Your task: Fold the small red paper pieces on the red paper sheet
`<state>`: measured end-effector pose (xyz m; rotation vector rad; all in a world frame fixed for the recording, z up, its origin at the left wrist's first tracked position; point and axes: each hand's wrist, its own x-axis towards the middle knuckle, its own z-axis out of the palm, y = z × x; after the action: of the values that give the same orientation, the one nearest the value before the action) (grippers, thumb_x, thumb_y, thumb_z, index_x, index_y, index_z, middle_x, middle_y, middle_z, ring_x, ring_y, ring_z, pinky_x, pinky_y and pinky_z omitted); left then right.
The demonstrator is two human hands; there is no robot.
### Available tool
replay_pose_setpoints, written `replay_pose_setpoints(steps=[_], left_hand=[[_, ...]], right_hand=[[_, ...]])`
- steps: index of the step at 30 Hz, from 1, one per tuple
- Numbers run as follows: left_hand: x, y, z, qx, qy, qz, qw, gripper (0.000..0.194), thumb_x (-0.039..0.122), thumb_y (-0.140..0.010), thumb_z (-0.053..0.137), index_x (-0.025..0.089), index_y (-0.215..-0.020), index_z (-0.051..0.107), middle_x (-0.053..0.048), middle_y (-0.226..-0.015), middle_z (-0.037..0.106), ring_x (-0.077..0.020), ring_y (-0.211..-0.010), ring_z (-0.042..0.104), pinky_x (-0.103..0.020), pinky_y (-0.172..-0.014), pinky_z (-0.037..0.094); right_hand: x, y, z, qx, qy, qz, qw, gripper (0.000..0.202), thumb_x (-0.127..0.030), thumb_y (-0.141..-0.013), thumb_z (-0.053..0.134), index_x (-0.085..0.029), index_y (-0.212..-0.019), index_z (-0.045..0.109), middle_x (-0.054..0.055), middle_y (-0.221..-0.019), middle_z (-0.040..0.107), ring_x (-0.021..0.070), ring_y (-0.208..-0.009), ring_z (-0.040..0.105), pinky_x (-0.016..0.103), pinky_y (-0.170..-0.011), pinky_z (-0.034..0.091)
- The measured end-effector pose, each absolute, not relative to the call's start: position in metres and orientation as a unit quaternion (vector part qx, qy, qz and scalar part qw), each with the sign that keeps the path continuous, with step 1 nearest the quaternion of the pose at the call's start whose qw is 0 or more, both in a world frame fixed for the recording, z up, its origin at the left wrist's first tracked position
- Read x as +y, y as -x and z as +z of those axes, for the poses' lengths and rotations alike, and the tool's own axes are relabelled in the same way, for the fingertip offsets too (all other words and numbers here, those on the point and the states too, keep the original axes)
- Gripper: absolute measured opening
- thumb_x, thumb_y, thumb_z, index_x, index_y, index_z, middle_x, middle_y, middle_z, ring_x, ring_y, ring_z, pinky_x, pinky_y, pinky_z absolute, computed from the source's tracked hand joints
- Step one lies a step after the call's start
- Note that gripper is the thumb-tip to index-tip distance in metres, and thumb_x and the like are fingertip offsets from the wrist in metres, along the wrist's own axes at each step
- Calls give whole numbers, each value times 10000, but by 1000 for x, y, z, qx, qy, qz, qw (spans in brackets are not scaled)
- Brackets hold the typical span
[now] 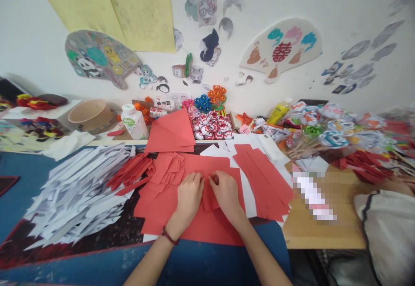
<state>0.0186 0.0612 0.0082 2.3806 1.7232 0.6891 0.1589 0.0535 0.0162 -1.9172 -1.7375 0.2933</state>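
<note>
A small piece of red paper (210, 200) is between my two hands, above larger red paper sheets (207, 229). My left hand (190, 193) pinches its left side, fingers curled together. On the other side, my right hand (226, 191) has its thumb and fingertips closed on the same piece. Left of my hands lie folded red paper pieces (167, 171), with narrow red strips (131, 171) beside them. A stack of cut red paper (262, 180) rests to the right on white sheets.
A big heap of folded white paper strips (84, 191) covers the left. Along the wall stand a white bottle (134, 122), more red sheets (171, 132), red-and-white paper balls (212, 126) and a yellow bottle (279, 110). Paper flowers (333, 126) lie at right, above a wooden surface (343, 229).
</note>
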Motion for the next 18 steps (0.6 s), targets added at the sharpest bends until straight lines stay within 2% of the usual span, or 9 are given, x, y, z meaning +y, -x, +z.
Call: replay_pose_setpoints(steps=[7,14,18], left_hand=[[60,-22,11,539,-819,193,-27,192,157,-932,467,191,-856,640,-56,-810,628,-192,-760,566,-268,-619,393],[60,-11,2,488,-819,285,96,251,131,-942,446,171,-1034,676,-71,-936,659,-176,-853,595,-275,-750,487],[59,-6,1,477,-806,322,141,259,142,-944,456,179,-1027,698,-69,-930,657,-174,-857,588,-290,-766,504]], right_hand=[[45,-161,7,-689,649,82,312,237,-154,-937,468,-187,-872,694,60,-804,667,187,-709,631,280,-622,434],[36,-162,-6,-732,612,26,296,298,-131,-971,408,-152,-1007,703,73,-836,657,184,-748,617,278,-648,471],[33,-162,-10,-746,590,27,307,316,-116,-980,390,-154,-1052,696,87,-898,656,183,-808,617,286,-723,505]])
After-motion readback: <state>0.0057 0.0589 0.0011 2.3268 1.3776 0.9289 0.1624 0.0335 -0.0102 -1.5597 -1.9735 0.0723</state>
